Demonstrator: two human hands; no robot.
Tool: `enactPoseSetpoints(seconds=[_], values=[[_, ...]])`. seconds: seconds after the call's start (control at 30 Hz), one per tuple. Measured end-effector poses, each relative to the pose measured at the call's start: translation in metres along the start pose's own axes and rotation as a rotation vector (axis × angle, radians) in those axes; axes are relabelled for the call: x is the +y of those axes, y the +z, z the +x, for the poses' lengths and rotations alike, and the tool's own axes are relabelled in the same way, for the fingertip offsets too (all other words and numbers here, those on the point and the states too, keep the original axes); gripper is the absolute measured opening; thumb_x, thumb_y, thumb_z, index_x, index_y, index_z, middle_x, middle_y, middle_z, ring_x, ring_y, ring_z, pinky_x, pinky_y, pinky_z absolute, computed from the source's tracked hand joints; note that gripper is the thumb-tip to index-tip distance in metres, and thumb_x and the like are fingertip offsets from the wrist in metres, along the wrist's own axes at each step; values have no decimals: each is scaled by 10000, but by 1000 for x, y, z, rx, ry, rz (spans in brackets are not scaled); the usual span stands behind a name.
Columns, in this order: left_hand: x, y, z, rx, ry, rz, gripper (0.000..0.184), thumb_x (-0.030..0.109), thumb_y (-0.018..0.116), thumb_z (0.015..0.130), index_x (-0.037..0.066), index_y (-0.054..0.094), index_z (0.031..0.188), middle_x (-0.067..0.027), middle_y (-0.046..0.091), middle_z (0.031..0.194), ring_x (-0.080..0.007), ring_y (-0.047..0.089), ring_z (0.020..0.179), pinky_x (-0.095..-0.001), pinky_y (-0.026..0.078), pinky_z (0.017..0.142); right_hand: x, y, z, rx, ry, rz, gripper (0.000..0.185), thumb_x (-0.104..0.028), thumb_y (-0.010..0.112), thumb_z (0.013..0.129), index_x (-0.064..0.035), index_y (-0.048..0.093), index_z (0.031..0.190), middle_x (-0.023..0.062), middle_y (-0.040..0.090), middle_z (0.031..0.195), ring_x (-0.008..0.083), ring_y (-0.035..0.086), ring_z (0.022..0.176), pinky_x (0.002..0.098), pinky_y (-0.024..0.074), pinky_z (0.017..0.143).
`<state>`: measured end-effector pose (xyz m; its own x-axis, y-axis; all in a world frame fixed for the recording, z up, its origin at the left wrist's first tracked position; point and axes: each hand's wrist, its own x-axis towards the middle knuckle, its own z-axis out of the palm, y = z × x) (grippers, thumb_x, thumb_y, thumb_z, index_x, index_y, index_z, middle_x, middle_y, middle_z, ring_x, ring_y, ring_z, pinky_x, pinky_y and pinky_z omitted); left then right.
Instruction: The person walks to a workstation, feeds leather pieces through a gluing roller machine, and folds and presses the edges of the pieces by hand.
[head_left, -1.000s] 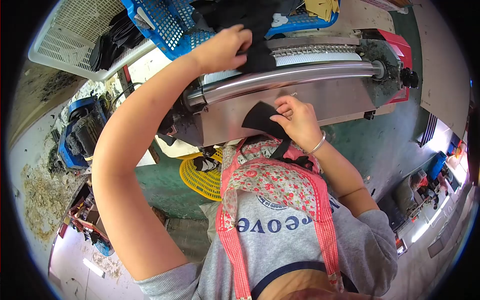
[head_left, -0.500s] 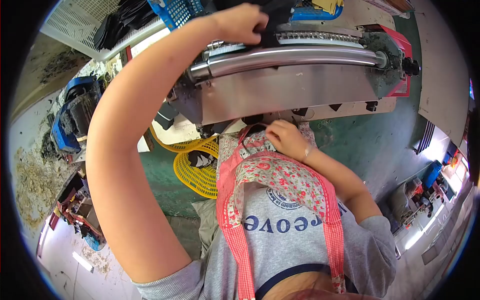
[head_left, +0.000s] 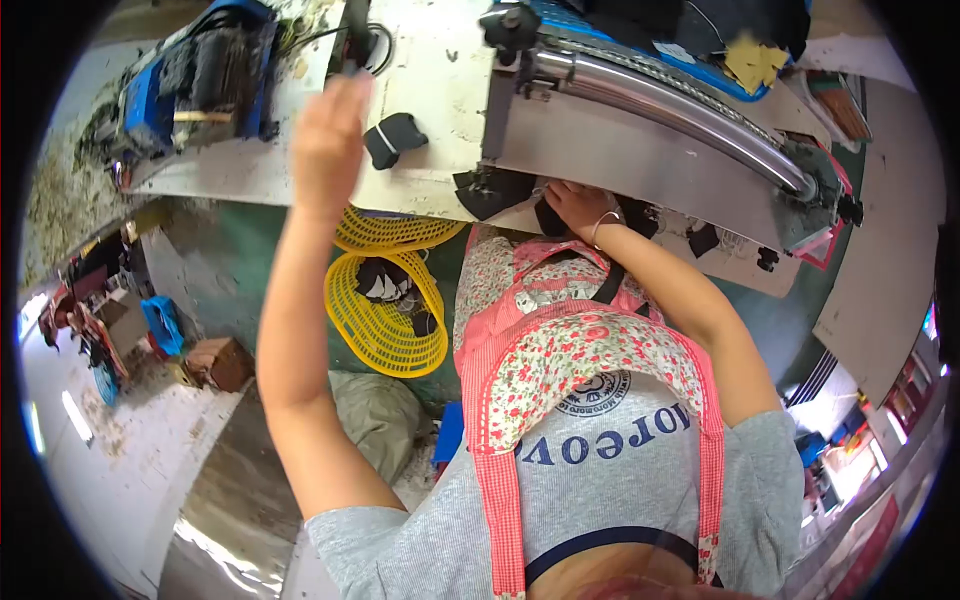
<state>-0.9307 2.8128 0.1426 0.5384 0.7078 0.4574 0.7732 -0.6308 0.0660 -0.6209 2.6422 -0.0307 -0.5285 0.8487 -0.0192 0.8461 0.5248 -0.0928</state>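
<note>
My left hand (head_left: 328, 150) is raised over the pale worktop, left of the roller machine. Motion blurs its fingers, and a dark blurred shape (head_left: 357, 40) lies just beyond them; whether the hand holds it I cannot tell. Near that hand sits a bundle of black pieces (head_left: 396, 138) with a white band around it. My right hand (head_left: 583, 208) is at the worktop's front edge, under the machine's metal panel (head_left: 620, 150). Its fingers are curled together against a black piece (head_left: 549, 217), their tips partly hidden. More black flat pieces (head_left: 492, 192) lie left of it.
Above the panel runs a shiny steel roller (head_left: 690, 110). A blue crate (head_left: 720, 78) with black material and yellow pieces (head_left: 752, 66) stands behind. Yellow baskets (head_left: 343, 318) are below the worktop. At far left stands a blue lint-covered machine (head_left: 200, 85).
The view has swung left. My left hand has gone from black material at the roller to the worktop on the left. My right hand has moved from the apron to the black pieces.
</note>
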Motion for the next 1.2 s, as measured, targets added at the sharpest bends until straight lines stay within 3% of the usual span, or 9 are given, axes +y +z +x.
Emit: enactPoseSetpoints(seconds=[0.13, 0.23, 0.47, 0.6, 0.67, 0.8, 0.97, 1.1, 1.2], values=[[41, 89, -91, -224, 171, 7, 472, 113, 551, 743, 193, 493, 1205, -51, 493, 877, -208, 509, 764, -328, 401, 609, 5, -8, -2, -60, -19, -8, 232, -179, 516, 758, -97, 594, 961, 21, 537, 1066, 220, 442, 1099, 409, 388, 913], [73, 133, -129, -467, -80, -100, 500, 62, 561, 708, 149, 464, 1191, -90, 505, 968, -255, 507, 849, -362, 418, 692, 7, -14, -10, -43, -25, -49, 236, -175, 495, 777, -87, 577, 981, 42, 540, 1065, 238, 441, 1101, 434, 365, 928], [105, 102, -153, -128, -512, -340, 459, 68, 596, 650, -27, 476, 1083, -201, 495, 1086, -376, 480, 996, -430, 401, 861, 14, -52, -31, -411, 65, 74, 394, -155, 617, 698, -47, 534, 1067, 119, 553, 1071, 273, 510, 1050, 427, 398, 897], [185, 64, -146, -524, -837, -1002, 454, 208, 667, 790, -24, 446, 1112, -118, 559, 987, -224, 552, 879, -320, 447, 769, -9, -86, -41, -286, 411, 581, 426, -146, 671, 644, -6, 517, 1016, 166, 548, 1029, 339, 544, 946, 412, 449, 819], [227, 38, -110, -448, -1294, -1601, 361, 241, 648, 827, -26, 509, 1026, -78, 582, 947, -157, 567, 811, -275, 458, 697, -29, -102, -37, -145, 422, 697, 392, -147, 672, 654, 9, 515, 977, 183, 543, 1015, 362, 546, 921, 407, 463, 787], [243, 33, -97, -188, -1688, -2223, 293, 175, 563, 888, -9, 479, 1099, -60, 575, 932, -132, 575, 905, -273, 488, 760, -48, -148, -27, 104, 239, 821, 351, -139, 697, 682, 5, 552, 967, 150, 570, 1032, 329, 552, 934, 382, 458, 808], [248, -4, -84, -69, -1582, -2223, 236, 125, 556, 898, 1, 519, 1095, -63, 587, 983, -136, 588, 893, -265, 494, 762, -52, -170, -38, 175, 275, 870, 200, -53, 683, 690, 9, 612, 866, 136, 582, 1015, 291, 560, 914, 356, 472, 775], [250, 1, -102, -377, -1388, -2007, 288, 103, 606, 867, -9, 523, 1119, -63, 597, 1020, -124, 584, 913, -255, 492, 784, -56, -160, -48, 233, 242, 757, 163, -29, 666, 688, 18, 615, 837, 133, 600, 944, 277, 578, 826, 333, 486, 722], [251, -6, -99, -372, -1504, -2110, 288, 74, 605, 859, -28, 523, 1115, -78, 600, 1023, -136, 595, 896, -261, 499, 778, -53, -163, -53, 253, 391, 918, 140, 2, 635, 706, 27, 619, 843, 125, 626, 875, 248, 596, 739, 310, 492, 691]])
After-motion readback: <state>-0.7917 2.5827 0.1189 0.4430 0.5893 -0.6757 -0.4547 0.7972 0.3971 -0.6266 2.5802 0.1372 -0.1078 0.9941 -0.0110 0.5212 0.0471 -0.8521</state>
